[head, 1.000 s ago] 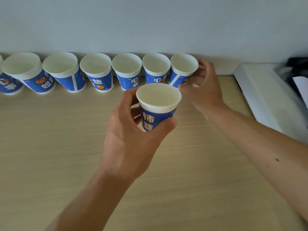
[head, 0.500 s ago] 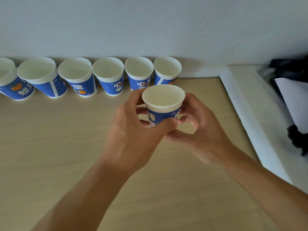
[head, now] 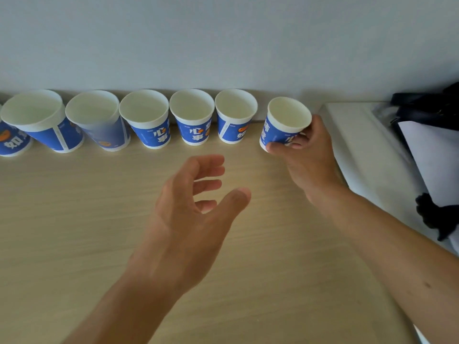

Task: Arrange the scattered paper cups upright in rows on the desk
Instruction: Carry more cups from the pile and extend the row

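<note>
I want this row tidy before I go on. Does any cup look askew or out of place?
Only the held cup at the row's right end: the right hand grips it, it tilts, and a wider gap parts it from the neighbouring cup. The left hand hovers open, holding nothing.

The desk [head: 74, 232] extends from 6 o'clock to the wall [head: 223, 45] at 12 o'clock. The row of cups [head: 149, 135] stands on the desk along the wall foot: six cups side by side, from 9 o'clock towards 12 o'clock. At 3 o'clock of the end cup [head: 234, 130], across a gap, is the held cup [head: 278, 135], tilted; base contact with the desk cannot be determined. The right hand [head: 308, 160] grips it from its 4 o'clock side. The left hand [head: 188, 219] is over the desk at 6 o'clock of the row, apart from every cup. A flat panel [head: 360, 157] lies at the desk's 3 o'clock edge, with a paper sheet [head: 432, 157] at the panel's 3 o'clock side.
</note>
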The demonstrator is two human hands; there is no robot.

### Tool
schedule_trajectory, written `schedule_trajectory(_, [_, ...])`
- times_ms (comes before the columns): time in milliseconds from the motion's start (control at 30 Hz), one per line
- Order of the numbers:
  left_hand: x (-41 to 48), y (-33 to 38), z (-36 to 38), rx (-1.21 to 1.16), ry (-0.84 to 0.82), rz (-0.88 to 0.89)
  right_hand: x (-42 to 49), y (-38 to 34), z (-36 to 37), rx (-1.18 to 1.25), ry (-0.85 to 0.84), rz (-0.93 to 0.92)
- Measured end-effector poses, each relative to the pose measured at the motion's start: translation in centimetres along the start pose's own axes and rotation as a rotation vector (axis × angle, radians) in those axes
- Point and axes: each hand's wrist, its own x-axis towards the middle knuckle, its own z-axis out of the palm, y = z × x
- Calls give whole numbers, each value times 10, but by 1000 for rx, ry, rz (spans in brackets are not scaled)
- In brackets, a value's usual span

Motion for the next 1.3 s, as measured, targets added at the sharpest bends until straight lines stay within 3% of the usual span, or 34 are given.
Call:
schedule_trajectory(667, [-8,-6,0,-11,-16,-24,27,1,24,-165,55,-10])
schedule_trajectory(967, [-42,7,-17,-34,57,-107,-69,-16,12,-8,220,144])
schedule_trajectory(1100, [-83,36,-33,-65,120,-148,-127,-52,14,134,154,242])
schedule_trajectory(1300, [-146,96,-67,-105,247,-129,-190,-134,8,156,-76,235])
